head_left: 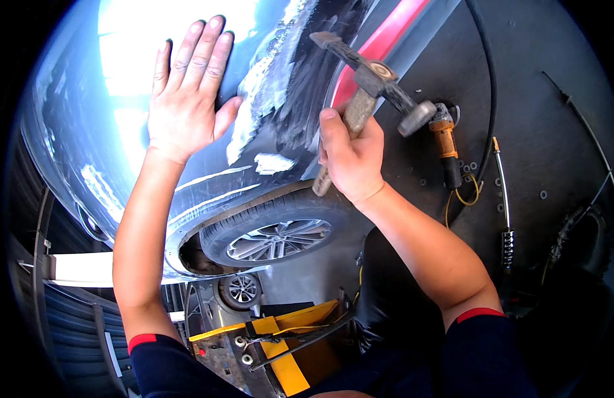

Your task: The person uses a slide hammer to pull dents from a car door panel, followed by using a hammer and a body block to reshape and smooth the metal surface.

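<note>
My left hand (187,99) lies flat on the shiny blue-grey car body panel (131,142), fingers stretched out and thumb apart. To its right, the paint is scraped down to pale and dark patches (270,99). My right hand (355,152) is wrapped round the worn handle of a body hammer (380,76). The hammer's head, with a flat chisel-like end and a round face, is raised beside the scraped panel and a red tail light (393,30). Below the panel is the wheel arch with a tyre and alloy wheel (280,239).
An orange and black angle grinder (446,142) lies on the dark floor at right, among scattered washers. Near it are a slide rod with a spring-like grip (504,205), a black hose (490,86) and a cable (585,126). A yellow machine frame (280,351) and another car's wheel (242,290) appear below.
</note>
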The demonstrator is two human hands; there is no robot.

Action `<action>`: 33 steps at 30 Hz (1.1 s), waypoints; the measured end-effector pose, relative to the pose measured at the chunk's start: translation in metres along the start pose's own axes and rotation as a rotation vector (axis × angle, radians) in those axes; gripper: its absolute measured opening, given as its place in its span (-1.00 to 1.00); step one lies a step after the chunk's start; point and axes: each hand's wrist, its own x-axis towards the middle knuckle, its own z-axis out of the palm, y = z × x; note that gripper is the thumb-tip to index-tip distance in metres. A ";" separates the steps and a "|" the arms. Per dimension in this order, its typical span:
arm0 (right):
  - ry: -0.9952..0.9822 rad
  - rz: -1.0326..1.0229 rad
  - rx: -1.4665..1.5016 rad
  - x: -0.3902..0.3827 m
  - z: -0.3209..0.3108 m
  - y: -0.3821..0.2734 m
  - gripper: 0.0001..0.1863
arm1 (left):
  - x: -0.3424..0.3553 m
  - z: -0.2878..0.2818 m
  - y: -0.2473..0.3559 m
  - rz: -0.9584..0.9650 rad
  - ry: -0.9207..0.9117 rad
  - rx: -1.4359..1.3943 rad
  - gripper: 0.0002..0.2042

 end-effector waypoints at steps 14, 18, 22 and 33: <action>0.084 -0.171 0.050 0.013 0.006 0.001 -0.78 | 0.000 0.005 -0.001 0.029 0.027 -0.039 -0.20; -0.008 -0.034 -0.027 0.012 0.003 -0.001 -0.80 | 0.000 0.005 -0.001 0.030 0.028 -0.032 -0.20; 0.050 -0.209 0.064 0.007 0.004 0.006 -0.82 | 0.000 0.005 0.001 0.029 0.035 -0.041 -0.20; 0.062 -0.276 -0.146 0.012 0.009 -0.004 -0.81 | 0.001 0.005 0.002 0.016 0.030 -0.016 -0.21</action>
